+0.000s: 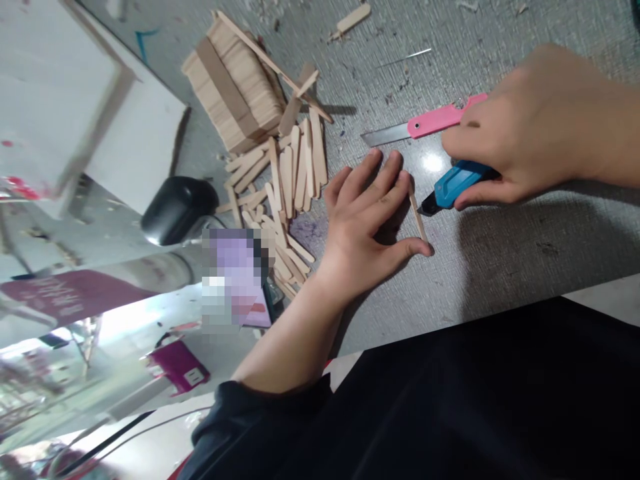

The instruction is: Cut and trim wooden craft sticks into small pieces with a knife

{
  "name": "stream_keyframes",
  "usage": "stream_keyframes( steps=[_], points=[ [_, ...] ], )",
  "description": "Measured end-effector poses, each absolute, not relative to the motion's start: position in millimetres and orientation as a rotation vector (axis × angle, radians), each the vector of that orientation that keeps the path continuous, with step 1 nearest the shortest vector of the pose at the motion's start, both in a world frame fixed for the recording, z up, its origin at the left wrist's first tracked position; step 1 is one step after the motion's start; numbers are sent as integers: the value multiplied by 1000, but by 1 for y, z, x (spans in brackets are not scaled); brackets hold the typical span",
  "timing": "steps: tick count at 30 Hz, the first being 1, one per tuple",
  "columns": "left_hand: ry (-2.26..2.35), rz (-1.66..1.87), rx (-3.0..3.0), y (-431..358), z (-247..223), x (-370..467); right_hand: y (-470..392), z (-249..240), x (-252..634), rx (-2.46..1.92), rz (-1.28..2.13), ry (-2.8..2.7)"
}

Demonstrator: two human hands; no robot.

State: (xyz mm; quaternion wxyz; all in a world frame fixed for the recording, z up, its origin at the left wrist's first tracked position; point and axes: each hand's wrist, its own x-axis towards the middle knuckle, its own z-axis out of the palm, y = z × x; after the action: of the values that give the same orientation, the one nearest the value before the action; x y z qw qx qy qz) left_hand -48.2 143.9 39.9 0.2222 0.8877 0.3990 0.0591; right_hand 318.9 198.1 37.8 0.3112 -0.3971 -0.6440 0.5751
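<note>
My left hand (367, 223) rests on the grey table, its fingertips and thumb pinching the ends of a thin wooden stick (417, 212) against the surface. From the right, my right hand (520, 133) grips a blue utility knife (463, 183), whose dark tip touches the stick near its middle. A pink craft knife (435, 123) with its blade out lies above, its right end partly hidden by my right hand. Many loose wooden sticks (287, 173) are scattered left of my left hand.
A stack of wooden sticks (240, 87) lies at the upper left, near a black rounded object (179, 210). A pixelated device (237, 277), a pink-white cylinder (100, 287) and a magenta box (180, 365) sit further left. A thin metal needle (415, 55) lies above.
</note>
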Motion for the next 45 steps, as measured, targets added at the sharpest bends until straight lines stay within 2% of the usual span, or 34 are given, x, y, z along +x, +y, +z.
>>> stream_keyframes(
  steps=[9, 15, 19, 29, 35, 40, 45],
  points=[
    [946, -11, 2510, 153, 50, -52, 205, 43, 320, -1054, 1551, -1710],
    [861, -71, 2506, 156, 57, -54, 209, 57, 308, -951, 1395, -2199],
    [866, -93, 2490, 156, 57, -52, 212, 64, 304, -950, 1390, -2256],
    [902, -10, 2416, 158, 55, -45, 221, 57, 313, -727, 844, -2703],
    [965, 102, 2330, 159, 53, -38, 221, 57, 318, -768, 895, -2713],
    [1013, 152, 2376, 158, 54, -31, 235, 50, 327, -1000, 1246, -2351],
    [1104, 241, 2599, 123, 72, -19, 250, 41, 333, -947, 1141, -2425]
  ],
)
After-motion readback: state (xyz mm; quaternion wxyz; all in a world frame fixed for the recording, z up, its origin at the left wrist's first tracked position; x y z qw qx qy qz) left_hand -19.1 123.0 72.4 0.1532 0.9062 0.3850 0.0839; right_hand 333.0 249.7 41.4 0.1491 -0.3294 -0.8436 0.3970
